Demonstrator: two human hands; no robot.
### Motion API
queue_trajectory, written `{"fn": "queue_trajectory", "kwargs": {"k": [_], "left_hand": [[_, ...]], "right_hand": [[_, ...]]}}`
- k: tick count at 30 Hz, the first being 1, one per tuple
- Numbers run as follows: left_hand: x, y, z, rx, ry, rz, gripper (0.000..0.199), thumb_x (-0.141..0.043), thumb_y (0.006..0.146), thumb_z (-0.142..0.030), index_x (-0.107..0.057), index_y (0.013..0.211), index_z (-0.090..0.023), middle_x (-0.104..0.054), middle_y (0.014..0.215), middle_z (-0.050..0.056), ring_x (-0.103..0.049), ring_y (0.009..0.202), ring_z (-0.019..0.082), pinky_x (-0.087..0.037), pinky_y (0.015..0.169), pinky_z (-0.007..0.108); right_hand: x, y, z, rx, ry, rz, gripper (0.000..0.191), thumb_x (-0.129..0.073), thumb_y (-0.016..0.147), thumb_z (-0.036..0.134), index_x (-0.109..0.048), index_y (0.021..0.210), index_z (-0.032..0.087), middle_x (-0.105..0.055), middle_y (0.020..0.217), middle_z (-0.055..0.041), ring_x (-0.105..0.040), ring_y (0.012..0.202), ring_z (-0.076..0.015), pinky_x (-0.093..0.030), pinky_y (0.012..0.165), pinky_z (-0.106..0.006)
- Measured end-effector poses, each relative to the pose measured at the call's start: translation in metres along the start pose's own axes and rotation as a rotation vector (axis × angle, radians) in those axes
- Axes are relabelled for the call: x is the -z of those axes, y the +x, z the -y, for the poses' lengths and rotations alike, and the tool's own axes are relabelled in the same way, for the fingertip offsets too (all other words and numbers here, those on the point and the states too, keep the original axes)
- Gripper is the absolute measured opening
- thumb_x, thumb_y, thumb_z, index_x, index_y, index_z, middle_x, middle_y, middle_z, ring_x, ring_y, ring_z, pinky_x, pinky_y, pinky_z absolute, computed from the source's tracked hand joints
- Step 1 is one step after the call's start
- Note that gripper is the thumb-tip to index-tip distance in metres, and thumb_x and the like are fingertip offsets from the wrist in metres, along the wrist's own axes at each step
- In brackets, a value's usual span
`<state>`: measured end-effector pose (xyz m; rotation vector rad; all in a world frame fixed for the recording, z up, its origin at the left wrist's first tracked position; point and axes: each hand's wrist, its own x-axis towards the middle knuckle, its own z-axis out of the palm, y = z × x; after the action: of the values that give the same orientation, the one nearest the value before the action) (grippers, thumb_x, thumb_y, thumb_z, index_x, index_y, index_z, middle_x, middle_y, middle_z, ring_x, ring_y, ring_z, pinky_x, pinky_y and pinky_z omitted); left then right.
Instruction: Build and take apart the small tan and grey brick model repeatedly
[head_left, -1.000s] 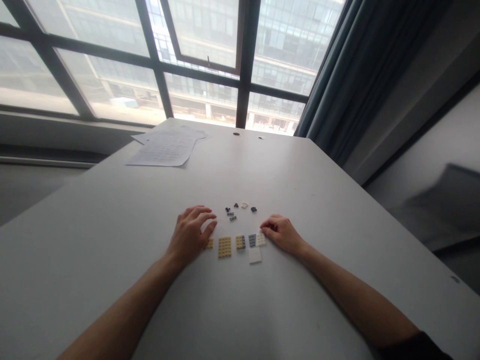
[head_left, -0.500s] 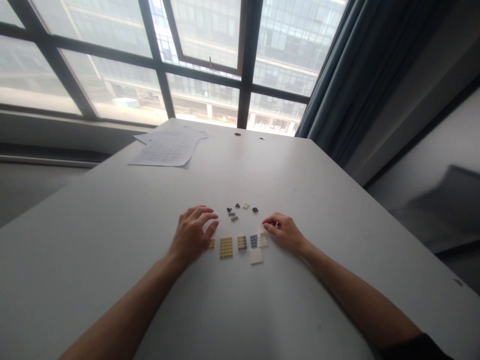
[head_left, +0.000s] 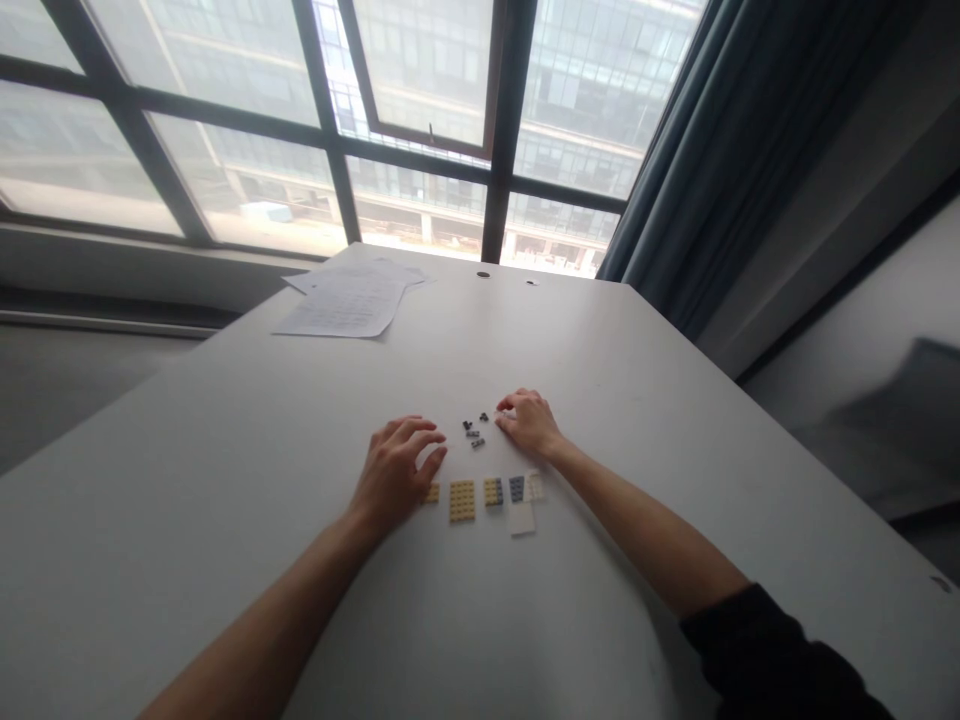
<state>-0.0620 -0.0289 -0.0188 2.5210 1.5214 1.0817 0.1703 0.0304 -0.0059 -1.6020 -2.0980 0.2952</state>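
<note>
Flat on the table, my left hand [head_left: 401, 460] has its fingers apart and holds nothing. Its thumb side partly covers a small tan studded plate [head_left: 433, 493]. Beside it lie a larger tan plate [head_left: 462, 502], a tan-and-grey plate [head_left: 493, 491], a dark grey wedge plate [head_left: 517, 488], a white studded plate [head_left: 533, 486] and a smooth white tile [head_left: 523, 519]. Farther back, my right hand [head_left: 527, 420] pinches at a small white building-block piece, mostly hidden by the fingertips. Left of it are small dark pieces [head_left: 484, 417] and grey pieces [head_left: 478, 443].
Printed papers [head_left: 345, 305] lie at the table's far left. Two cable holes, one a dark oval [head_left: 483, 275], are near the back edge. Large windows stand behind the white table [head_left: 360, 620], and a dark curtain [head_left: 675, 170] hangs at the right.
My right hand has moved left and farther back, from beside the white plate to the small white piece, covering a dark piece there. My left hand stays put; the view shifts slightly.
</note>
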Motion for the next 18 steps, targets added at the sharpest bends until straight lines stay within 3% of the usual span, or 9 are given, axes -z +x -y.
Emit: {"fn": "queue_trajectory", "kwargs": {"k": [4,8,13,18], "left_hand": [[0.000,0.000,-0.001,0.004,-0.001,0.008,0.022,-0.051,0.087,-0.033,-0.068,0.090,-0.021,-0.066,0.107,0.007,-0.053,0.110,0.026,-0.038,0.096,0.044],[0.000,0.000,-0.001,-0.002,-0.001,0.009,0.021,-0.051,0.087,-0.033,-0.068,0.091,-0.021,-0.066,0.107,0.007,-0.053,0.110,0.026,-0.038,0.096,0.045],[-0.001,0.000,-0.001,-0.010,0.007,0.005,0.021,-0.051,0.087,-0.033,-0.068,0.090,-0.021,-0.066,0.106,0.007,-0.053,0.110,0.025,-0.037,0.097,0.045],[0.000,-0.001,0.000,-0.015,0.016,0.012,0.022,-0.051,0.088,-0.033,-0.068,0.091,-0.020,-0.066,0.106,0.008,-0.053,0.111,0.025,-0.037,0.096,0.044]], "right_hand": [[0.010,-0.016,-0.004,0.099,0.080,0.000,0.007,-0.063,0.080,0.016,-0.067,0.084,0.019,-0.067,0.087,-0.0020,-0.058,0.085,-0.0143,-0.044,0.083,-0.026],[0.026,-0.044,-0.014,0.228,0.267,-0.114,0.006,-0.061,0.083,0.019,-0.067,0.081,0.020,-0.068,0.088,-0.0036,-0.059,0.088,-0.0156,-0.045,0.083,-0.029],[0.038,-0.066,-0.029,0.084,0.354,0.069,0.008,-0.064,0.078,0.023,-0.071,0.082,0.019,-0.069,0.077,-0.0014,-0.055,0.062,-0.0107,-0.045,0.063,-0.023],[0.035,-0.066,-0.033,-0.003,0.297,0.166,0.010,-0.063,0.075,0.018,-0.072,0.079,0.018,-0.067,0.072,0.0002,-0.052,0.061,-0.0097,-0.042,0.061,-0.021]]}}
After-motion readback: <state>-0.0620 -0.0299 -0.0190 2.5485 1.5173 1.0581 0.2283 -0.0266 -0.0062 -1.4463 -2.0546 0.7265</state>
